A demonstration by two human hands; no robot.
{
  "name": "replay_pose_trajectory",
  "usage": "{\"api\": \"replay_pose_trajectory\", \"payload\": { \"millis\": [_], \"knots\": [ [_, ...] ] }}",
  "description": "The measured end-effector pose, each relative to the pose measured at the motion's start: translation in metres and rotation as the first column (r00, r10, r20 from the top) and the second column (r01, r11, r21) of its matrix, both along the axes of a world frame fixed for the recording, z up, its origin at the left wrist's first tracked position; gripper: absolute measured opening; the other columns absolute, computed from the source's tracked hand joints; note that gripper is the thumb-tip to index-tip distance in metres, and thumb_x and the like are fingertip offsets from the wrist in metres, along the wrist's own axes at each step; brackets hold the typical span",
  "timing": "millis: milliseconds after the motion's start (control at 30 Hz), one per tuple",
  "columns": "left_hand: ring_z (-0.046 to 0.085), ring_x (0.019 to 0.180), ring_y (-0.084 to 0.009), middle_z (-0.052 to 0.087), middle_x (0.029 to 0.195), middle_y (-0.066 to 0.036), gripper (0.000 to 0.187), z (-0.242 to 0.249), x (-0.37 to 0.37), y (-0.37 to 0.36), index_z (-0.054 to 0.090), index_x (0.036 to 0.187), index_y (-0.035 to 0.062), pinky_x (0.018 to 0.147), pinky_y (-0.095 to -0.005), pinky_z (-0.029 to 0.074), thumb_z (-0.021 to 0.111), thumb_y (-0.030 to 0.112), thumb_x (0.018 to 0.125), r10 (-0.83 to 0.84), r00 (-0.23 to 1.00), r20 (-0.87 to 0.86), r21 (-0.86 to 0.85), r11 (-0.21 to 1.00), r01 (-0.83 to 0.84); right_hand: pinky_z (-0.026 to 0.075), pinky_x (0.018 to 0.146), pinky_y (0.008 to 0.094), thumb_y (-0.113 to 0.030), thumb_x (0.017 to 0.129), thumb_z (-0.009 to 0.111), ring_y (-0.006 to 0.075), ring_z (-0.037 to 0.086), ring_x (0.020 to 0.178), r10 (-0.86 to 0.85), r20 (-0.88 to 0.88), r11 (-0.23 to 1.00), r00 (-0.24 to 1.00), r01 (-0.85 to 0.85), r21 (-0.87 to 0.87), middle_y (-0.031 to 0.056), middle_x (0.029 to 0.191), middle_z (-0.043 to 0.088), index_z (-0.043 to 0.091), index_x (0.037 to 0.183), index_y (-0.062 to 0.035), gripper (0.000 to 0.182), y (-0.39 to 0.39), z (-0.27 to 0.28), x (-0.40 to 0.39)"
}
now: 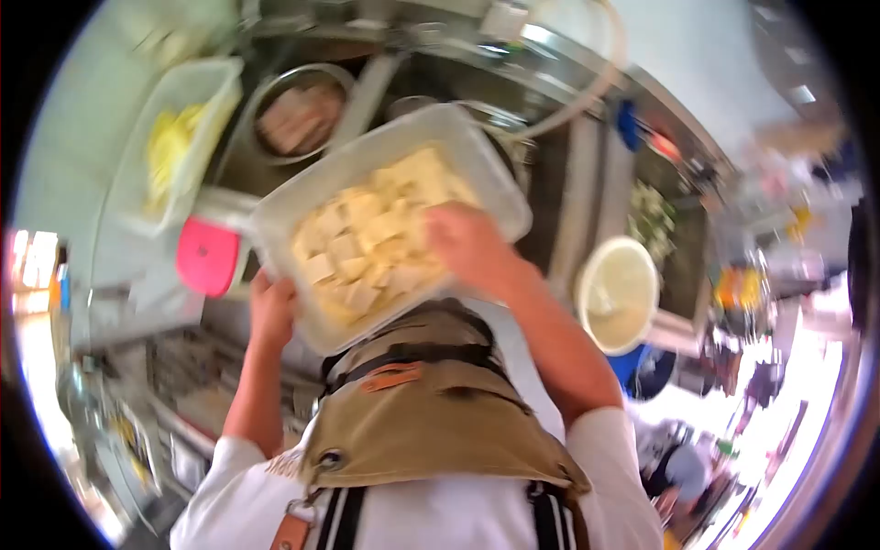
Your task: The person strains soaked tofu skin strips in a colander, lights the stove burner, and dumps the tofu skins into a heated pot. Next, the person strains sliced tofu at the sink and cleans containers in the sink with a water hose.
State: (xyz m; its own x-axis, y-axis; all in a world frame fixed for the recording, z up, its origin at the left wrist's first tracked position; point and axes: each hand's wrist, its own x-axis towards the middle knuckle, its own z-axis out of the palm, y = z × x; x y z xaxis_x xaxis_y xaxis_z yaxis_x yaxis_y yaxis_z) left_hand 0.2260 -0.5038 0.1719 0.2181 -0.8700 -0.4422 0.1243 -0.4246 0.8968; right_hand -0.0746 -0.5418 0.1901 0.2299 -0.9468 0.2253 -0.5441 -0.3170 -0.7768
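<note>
A translucent plastic tub [501,174] is tilted in front of my apron, over the sink edge. Pale yellow chunks [367,225], which look like cut tofu, lie inside it in some liquid. My left hand [273,307] grips the tub by its left side near the lower corner, with part of the fingers hidden behind the wall. Over the right part of the chunks is my right hand [466,246], its fingers curled in and somewhat blurred. What those fingers hold, if anything, I cannot make out.
Behind the tub are metal sinks [550,197] and a hose [587,96]. A metal bowl [307,78] of pinkish pieces and a tub [133,170] of yellow strips stand left, near a pink scoop-like item [209,257]. At right is a cream bucket [616,295]; a person [683,472] is farther off.
</note>
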Motion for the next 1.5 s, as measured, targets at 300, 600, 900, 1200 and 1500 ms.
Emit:
{"api": "replay_pose_trajectory", "payload": {
  "millis": [300, 600, 900, 1200, 1500],
  "knots": [
    [0.05, 0.065, -0.011, 0.058, 0.08, -0.003, 0.034, -0.012, 0.006, -0.011, 0.059, 0.1, -0.0054, 0.057, -0.0255, 0.04, 0.05, 0.0, 0.067, -0.009, 1.0, 0.001, -0.006, 1.0, 0.009, 0.048, 0.077, 0.0424, -0.008, 0.079, 0.057, 0.0297, 0.061, 0.087, 0.615, -0.565, 0.717, 0.551, -0.689, 0.109, 0.0122, 0.091, 0.066, 0.069, 0.085, -0.0056, 0.014, -0.05, -0.04, 0.106],
    [0.053, 0.074, -0.0142, 0.06, 0.082, -0.004, 0.037, -0.001, -0.001, -0.009, 0.059, 0.102, -0.0042, 0.067, -0.0277, 0.045, 0.05, 0.002, 0.067, 0.043, 0.998, 0.055, -0.004, 0.999, -0.043, 0.05, 0.072, 0.0424, -0.01, 0.075, 0.058, 0.034, 0.064, 0.085, 0.793, -0.474, 0.608, 0.383, -0.542, 0.58, 0.0151, 0.091, 0.067, 0.069, 0.08, -0.0049, 0.013, -0.067, -0.018, 0.092],
    [0.037, 0.044, -0.0066, 0.041, 0.058, 0.004, 0.005, -0.024, 0.012, -0.007, 0.051, 0.087, 0.0085, 0.039, -0.0242, 0.029, 0.053, 0.009, 0.083, 0.007, 0.998, 0.063, -0.028, 1.0, -0.005, 0.046, 0.089, 0.0354, -0.017, 0.081, 0.063, 0.0317, 0.057, 0.106, 0.123, -0.095, 0.989, 0.988, -0.115, 0.093, 0.0199, 0.116, 0.057, 0.053, 0.122, 0.0003, 0.046, -0.023, 0.059, -0.092],
    [0.043, 0.049, -0.0099, 0.046, 0.064, 0.001, 0.018, -0.022, 0.017, -0.012, 0.053, 0.085, 0.0044, 0.041, -0.0245, 0.034, 0.046, -0.001, 0.069, -0.123, 0.992, -0.006, -0.034, 0.992, 0.123, 0.048, 0.079, 0.0418, -0.035, 0.072, 0.074, 0.0329, 0.06, 0.091, -0.667, -0.555, 0.175, 0.496, 0.829, 0.531, 0.021, 0.106, 0.061, 0.057, 0.115, 0.0026, 0.06, 0.197, -0.032, -0.395],
    [0.056, 0.072, -0.0138, 0.059, 0.087, -0.004, 0.044, 0.008, 0.005, -0.015, 0.055, 0.107, -0.0006, 0.06, -0.0251, 0.046, 0.043, -0.004, 0.064, -0.104, 0.99, -0.094, -0.017, 0.995, 0.103, 0.055, 0.079, 0.046, -0.007, 0.082, 0.056, 0.0316, 0.063, 0.096, -0.879, 0.462, 0.436, 0.121, 0.597, 0.674, 0.0143, 0.113, 0.059, 0.046, 0.126, 0.0007, 0.046, 0.151, -0.036, -0.304]
  ]
}}
